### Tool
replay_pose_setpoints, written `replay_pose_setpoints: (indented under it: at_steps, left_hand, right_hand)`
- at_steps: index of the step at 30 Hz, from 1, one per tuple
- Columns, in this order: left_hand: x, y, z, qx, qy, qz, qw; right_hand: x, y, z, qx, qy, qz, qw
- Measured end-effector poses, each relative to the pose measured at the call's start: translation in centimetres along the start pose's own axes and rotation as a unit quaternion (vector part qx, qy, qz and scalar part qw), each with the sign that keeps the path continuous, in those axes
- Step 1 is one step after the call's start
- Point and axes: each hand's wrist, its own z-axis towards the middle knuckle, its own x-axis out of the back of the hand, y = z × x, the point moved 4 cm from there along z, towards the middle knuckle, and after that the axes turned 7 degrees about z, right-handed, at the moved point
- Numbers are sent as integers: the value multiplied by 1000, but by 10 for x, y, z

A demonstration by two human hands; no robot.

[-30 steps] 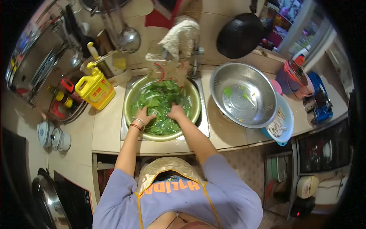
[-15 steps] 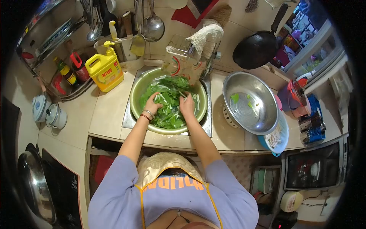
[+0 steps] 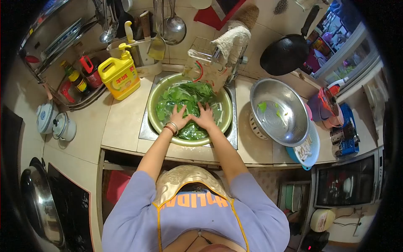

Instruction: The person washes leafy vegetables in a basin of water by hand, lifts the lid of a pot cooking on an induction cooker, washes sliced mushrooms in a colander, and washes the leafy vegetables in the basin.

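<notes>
A large green basin [image 3: 156, 122] sits in the sink, holding water and many leafy greens [image 3: 182, 93] with pale stems. My left hand [image 3: 180, 118] lies on the greens, palm down with its fingers spread; bracelets circle that wrist. Beside it, my right hand [image 3: 204, 117] rests on the leaves too, fingers apart, and the two thumbs meet or nearly meet. Neither hand grips anything that I can see. Some leaves below the hands are under water.
Right of the basin, a steel colander [image 3: 279, 111] with a few leaf scraps rests tilted on a white holed container [image 3: 257, 127]. A blue basket [image 3: 308, 149] stands beside it. Left is a yellow detergent jug [image 3: 119, 80]. A cloth-wrapped faucet [image 3: 228, 44] overhangs the basin's back.
My hands have come together from the sides of the basin toward its middle. Their fingers have gone from curled among the greens to spread flat on top. The view has shifted slightly.
</notes>
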Motion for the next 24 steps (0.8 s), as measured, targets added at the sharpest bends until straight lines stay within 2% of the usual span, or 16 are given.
replay_pose_setpoints:
  at_steps: [2,5,7,11,13,14,15,16,17,18,19,21,24]
  left_hand:
    - [0,2,0,-13,-77,-48,996]
    - [4,14,-9,-45,-172,-50,983]
    - [4,17,-12,-71,-224,-23,972]
    - [3,19,-16,-78,-315,247,913]
    - [6,28,-20,-46,-322,257,910]
    - [4,30,-20,-36,-323,263,908]
    - [1,30,-20,-27,-324,268,907]
    - [0,30,-24,-46,-250,284,925]
    - [-2,30,-22,-51,-253,281,924]
    - [-2,32,-21,-56,-257,279,924]
    - [-2,34,-20,-61,-261,277,923]
    - [-5,29,-16,-70,-179,239,952]
    - [6,31,-14,-97,-79,136,983]
  right_hand:
    - [-2,7,9,24,-53,71,996]
    - [7,-3,0,-26,-193,267,944]
    - [8,-7,-2,3,-255,228,940]
    - [-6,-3,-8,50,-362,145,919]
    - [-2,-16,-17,62,-394,73,914]
    - [4,-24,-23,20,-420,1,908]
    - [-4,-19,-21,21,-408,-35,912]
    - [-14,-10,-17,21,-395,-71,916]
    - [-22,0,-14,21,-381,-108,918]
    - [-6,-20,-24,5,-359,-103,928]
    - [-11,-12,-17,35,-308,-131,942]
    - [-18,-5,-8,96,-202,-183,957]
    - [0,-11,-11,57,-73,-132,987]
